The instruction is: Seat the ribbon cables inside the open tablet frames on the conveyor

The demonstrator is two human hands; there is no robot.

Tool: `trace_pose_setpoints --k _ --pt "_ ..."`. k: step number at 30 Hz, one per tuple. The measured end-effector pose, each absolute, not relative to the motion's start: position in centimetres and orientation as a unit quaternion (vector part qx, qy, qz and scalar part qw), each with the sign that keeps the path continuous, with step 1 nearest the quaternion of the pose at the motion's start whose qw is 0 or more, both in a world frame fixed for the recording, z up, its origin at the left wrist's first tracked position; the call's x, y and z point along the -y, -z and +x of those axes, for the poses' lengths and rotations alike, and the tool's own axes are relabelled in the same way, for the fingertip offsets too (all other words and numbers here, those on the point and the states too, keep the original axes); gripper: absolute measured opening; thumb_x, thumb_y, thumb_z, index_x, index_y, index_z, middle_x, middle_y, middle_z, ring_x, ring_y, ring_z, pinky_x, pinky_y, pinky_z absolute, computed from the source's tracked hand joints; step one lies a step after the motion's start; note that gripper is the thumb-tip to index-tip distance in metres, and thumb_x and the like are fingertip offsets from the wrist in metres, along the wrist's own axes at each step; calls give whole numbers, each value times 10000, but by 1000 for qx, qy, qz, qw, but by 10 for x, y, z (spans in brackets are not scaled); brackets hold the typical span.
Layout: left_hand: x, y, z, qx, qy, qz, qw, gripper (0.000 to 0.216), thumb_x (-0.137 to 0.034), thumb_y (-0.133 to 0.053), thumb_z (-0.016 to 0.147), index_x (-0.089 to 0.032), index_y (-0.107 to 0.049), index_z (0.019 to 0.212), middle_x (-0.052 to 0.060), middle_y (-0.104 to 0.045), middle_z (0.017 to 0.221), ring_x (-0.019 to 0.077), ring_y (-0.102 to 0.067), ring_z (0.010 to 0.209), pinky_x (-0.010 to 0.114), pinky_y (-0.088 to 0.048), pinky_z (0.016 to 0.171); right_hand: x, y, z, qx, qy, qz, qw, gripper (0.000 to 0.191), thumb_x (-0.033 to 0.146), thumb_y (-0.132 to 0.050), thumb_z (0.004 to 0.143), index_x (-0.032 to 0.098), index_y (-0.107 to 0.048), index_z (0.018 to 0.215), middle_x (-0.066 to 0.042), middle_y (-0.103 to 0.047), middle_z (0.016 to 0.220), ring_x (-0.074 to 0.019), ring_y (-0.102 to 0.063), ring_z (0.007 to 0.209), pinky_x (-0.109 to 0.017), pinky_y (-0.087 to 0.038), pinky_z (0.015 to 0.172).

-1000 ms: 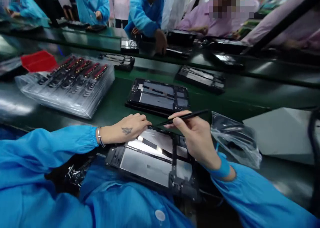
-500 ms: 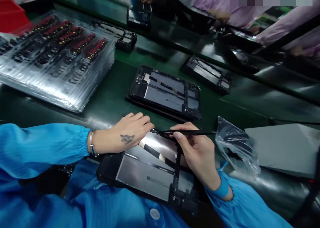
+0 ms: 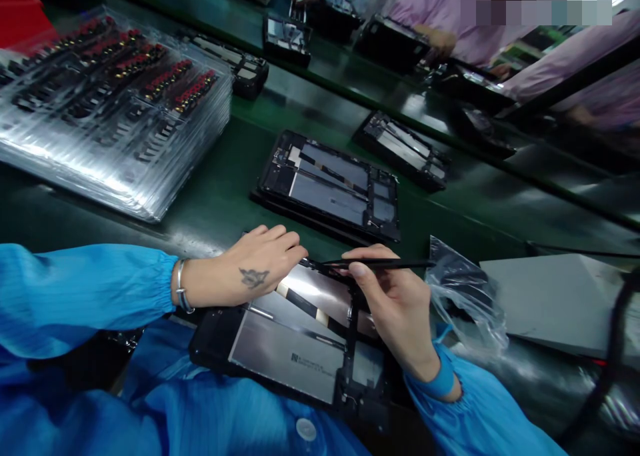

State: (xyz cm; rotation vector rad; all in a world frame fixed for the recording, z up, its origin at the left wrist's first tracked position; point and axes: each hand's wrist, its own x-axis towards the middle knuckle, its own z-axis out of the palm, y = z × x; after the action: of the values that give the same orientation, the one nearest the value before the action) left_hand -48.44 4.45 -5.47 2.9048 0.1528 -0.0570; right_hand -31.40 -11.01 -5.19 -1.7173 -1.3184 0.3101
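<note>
Black stylus tool: pinched between thumb and fingers of the right hand, lying nearly level, tip pointing left toward the far edge of the near open device.
Right hand: clenched on the tool, heel resting over the right part of the near device; blue cuff at the wrist.
Left hand: palm down, holding nothing, fingertips pressed on the far edge of the near device, just beside the tool tip; bracelet at the wrist.
Near open device: dark frame with silver plates inside, lying at the bench edge against the person's blue smock, under both hands.
Second open device: flat on the green belt, beyond the hands, apart from them.
Clear plastic bag: crumpled, just right of the right hand.
Grey sheet: right of the bag.
Clear tray stack: far left, holding red-and-black small parts.
Third open device: farther along the belt.
Other people: sleeves and hands at the far side.
</note>
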Motion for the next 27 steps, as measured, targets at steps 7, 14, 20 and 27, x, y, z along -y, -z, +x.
trace_pose_setpoints --k 7,14,20,27 --pt "-44 53 -483 -57 25 991 121 332 -18 -460 888 -145 -584 1168 68 -588 1114 231 -516 952 357 -389 749 109 55 -315 559 -113 -698 433 109 290 -607 969 228 -692 940 -9 -672 848 -144 -668 711 -252 -538 625" --pt "-44 46 -480 -67 55 989 123 329 -41 -428 926 -145 -582 1198 75 -592 1146 236 -522 961 366 -388 767 109 54 -314 539 -136 -700 448 151 350 -616 966 223 -697 945 -14 -670 845 -152 -673 698 -259 -545 613" --pt "-44 47 -482 -61 56 989 121 347 -20 -442 910 -143 -584 1202 68 -578 1145 234 -508 971 362 -388 771 109 51 -313 517 -124 -706 467 145 345 -619 964 228 -695 925 -3 -663 833 -142 -683 701 -241 -544 611" --pt "-45 52 -483 -57 35 990 121 298 -40 -440 930 -142 -591 1166 68 -581 1111 226 -501 937 356 -383 756 109 53 -313 555 -117 -701 433 110 296 -610 970 226 -694 957 -11 -665 840 -156 -668 740 -271 -523 637"
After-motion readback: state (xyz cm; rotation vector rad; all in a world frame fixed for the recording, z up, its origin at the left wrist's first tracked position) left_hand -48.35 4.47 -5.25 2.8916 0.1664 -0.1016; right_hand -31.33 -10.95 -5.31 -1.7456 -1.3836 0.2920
